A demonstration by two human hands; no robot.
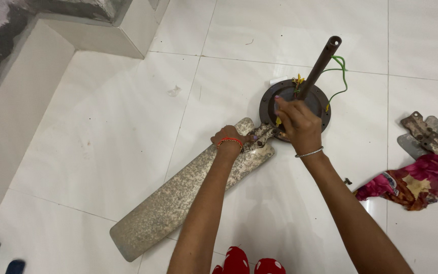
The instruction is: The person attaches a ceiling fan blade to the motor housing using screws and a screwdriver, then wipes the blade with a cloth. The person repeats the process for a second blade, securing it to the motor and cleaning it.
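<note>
A dark brown ceiling fan motor [319, 108] lies on the white tiled floor with its rod [320, 63] pointing up and away. Green and yellow wires [341, 76] stick out beside the rod. One long, worn, speckled fan blade [178, 195] stretches from the motor toward the lower left. My left hand [230, 136], with a red bangle at the wrist, presses down on the blade's metal bracket next to the motor. My right hand [297, 124], wearing a silver bangle, rests on the motor's near rim with fingers curled; whatever they hold is hidden.
Two more detached fan blades [432, 139] with rusty brackets lie at the right edge, partly under a crumpled floral cloth [411, 183]. A small dark screw [348, 181] sits on the tile near it. A raised white step [102, 40] runs along the upper left.
</note>
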